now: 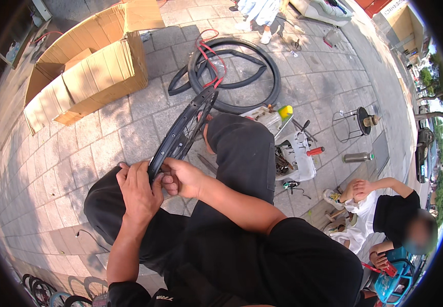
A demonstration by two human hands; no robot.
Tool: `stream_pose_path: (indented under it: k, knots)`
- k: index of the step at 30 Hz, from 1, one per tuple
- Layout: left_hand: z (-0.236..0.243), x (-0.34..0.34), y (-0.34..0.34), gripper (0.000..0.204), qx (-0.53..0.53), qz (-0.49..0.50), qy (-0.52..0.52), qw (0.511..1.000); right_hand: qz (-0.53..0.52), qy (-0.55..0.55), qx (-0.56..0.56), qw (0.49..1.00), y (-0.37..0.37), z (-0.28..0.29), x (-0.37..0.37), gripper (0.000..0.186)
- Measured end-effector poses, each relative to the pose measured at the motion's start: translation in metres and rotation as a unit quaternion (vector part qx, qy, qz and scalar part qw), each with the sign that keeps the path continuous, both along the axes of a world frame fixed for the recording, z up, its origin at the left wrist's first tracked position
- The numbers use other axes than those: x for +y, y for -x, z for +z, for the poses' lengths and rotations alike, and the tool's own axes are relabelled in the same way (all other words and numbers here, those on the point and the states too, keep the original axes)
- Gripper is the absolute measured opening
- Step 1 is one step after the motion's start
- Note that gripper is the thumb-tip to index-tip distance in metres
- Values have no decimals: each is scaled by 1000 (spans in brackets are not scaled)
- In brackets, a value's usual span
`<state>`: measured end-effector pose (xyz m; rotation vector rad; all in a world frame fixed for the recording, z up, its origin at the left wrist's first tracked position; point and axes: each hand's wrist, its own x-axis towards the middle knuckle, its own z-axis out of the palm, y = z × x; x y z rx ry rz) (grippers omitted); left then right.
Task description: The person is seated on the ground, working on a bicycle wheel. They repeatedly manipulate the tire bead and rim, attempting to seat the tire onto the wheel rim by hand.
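Note:
Between my knees I hold a black bicycle wheel, seen nearly edge-on and tilted away from me, its spokes showing on the right side. My left hand is closed on the near end of the rim, thumb and fingers pressed against it. My right hand grips the same part from the other side, fingers curled in. Whether a small part lies between the fingers is hidden. Past the wheel's far end, a loose black tyre lies on the paving with a flat black inner tube and a red strip.
An open cardboard box stands far left. Right of my knee are a white toolbox with tools, a red-handled screwdriver, a metal bottle and a round stool. A seated person is at right; another person's legs show at the top.

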<state>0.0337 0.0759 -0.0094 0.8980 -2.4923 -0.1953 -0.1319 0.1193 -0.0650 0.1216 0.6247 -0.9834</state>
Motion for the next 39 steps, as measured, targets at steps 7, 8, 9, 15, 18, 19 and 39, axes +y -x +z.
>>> stream_pose_path:
  k: [7, 8, 9, 15, 18, 19, 39]
  knots:
    - [2, 4, 17, 34, -1, 65, 20, 998, -91, 75, -206, 971, -18, -36, 25, 32]
    - [3, 6, 19, 33, 3, 74, 8, 997, -80, 68, -200, 974, -19, -38, 24, 33]
    - [3, 7, 22, 34, 8, 69, 22, 997, -70, 62, -189, 977, -15, -42, 24, 33]
    - [1, 16, 29, 41, 31, 75, 20, 997, -66, -2, -106, 992, -7, -32, 17, 40]
    - [9, 22, 32, 47, 63, 53, -19, 996, -2, -21, -37, 999, 6, -28, 6, 41]
    - [6, 22, 28, 49, 65, 33, -30, 997, 35, -23, -3, 999, 12, -23, 0, 40]
    - [2, 8, 33, 27, 111, 93, 9, 989, -92, 22, -114, 989, -13, -40, 19, 39]
